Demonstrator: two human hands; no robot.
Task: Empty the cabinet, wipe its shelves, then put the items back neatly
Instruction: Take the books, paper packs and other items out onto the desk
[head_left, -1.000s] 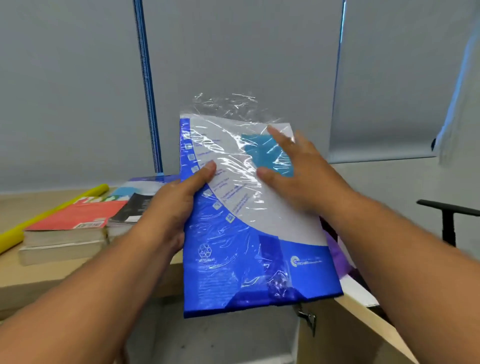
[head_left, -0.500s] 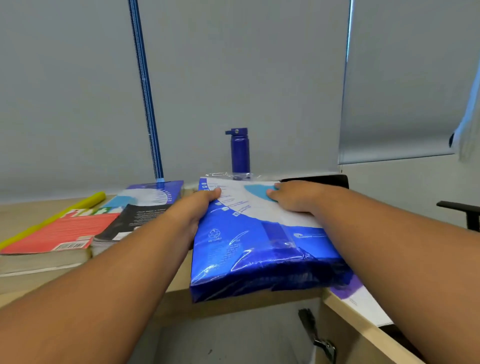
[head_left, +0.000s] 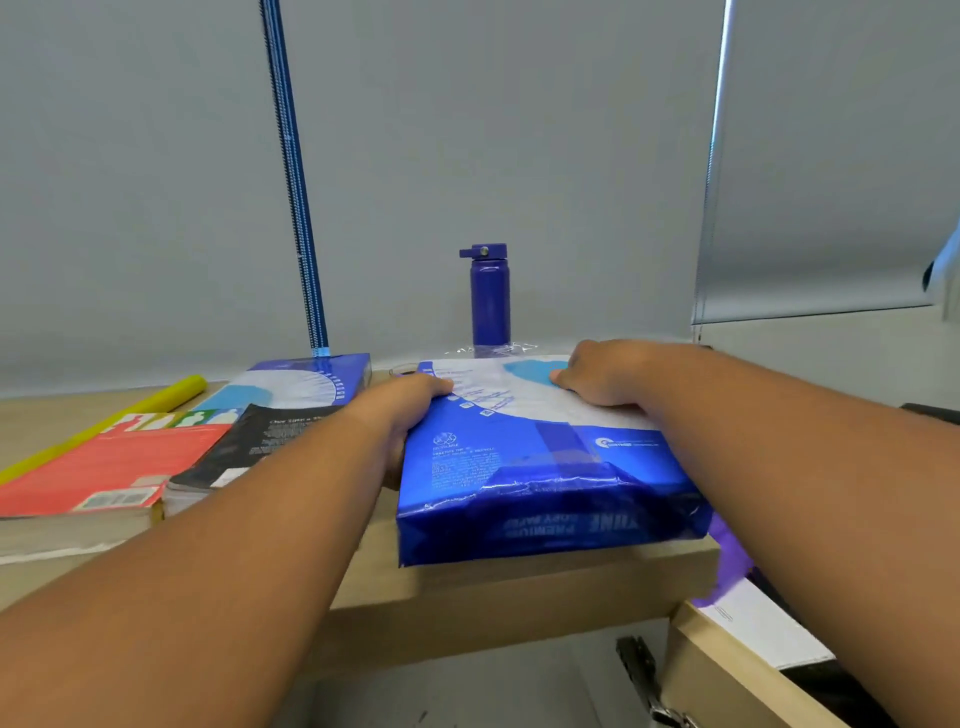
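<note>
Wooden cabinet top (head_left: 519, 597): blue paper ream (head_left: 545, 467), held upright in the air a second ago, now lies flat at its front edge, another item out; left hand (head_left: 402, 415) grips its side, right hand (head_left: 608, 371) presses on top, fingers bent, possibly pinching wrapper.

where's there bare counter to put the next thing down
Bare wood shows at the back left of the counter, between the yellow roll and the wall. The red book, black book and second ream crowd the left. The paper ream, gripped by the left hand with the right hand on top, fills the middle, blue bottle behind it.
</note>
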